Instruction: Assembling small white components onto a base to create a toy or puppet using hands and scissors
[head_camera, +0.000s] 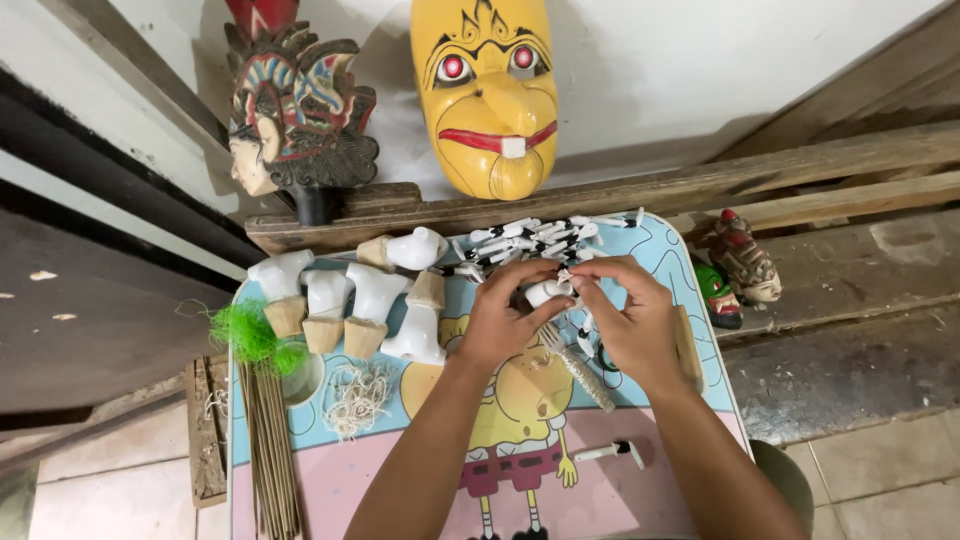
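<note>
Head view, looking down on a small bench (690, 300) with a cartoon print top. My left hand (505, 315) and right hand (635, 320) meet over the middle of it, both pinching one small white piece (548, 292) between fingertips; fingers curled in close, not spread. The piece sits just above the bench top, in front of a pile of white sticks with black bands (535, 238) at the far edge. A rough grey file (585, 378) lies under my hands, pointing toward me. One more white stick with a black tip (612, 452) lies alone nearer to me on the pink part.

Left side: a row of white carved figures on tan bases (345, 305), a green fibre tuft (255, 335), a bundle of thin brown sticks (270, 450), a loose knot of pale string (358, 398).

Behind the bench, on a wooden ledge (600, 195): a big yellow mask (490, 95) and a dark carved head with ornate crown (295, 115). Right of the bench, two small painted masks (738, 265) lie on planks.
</note>
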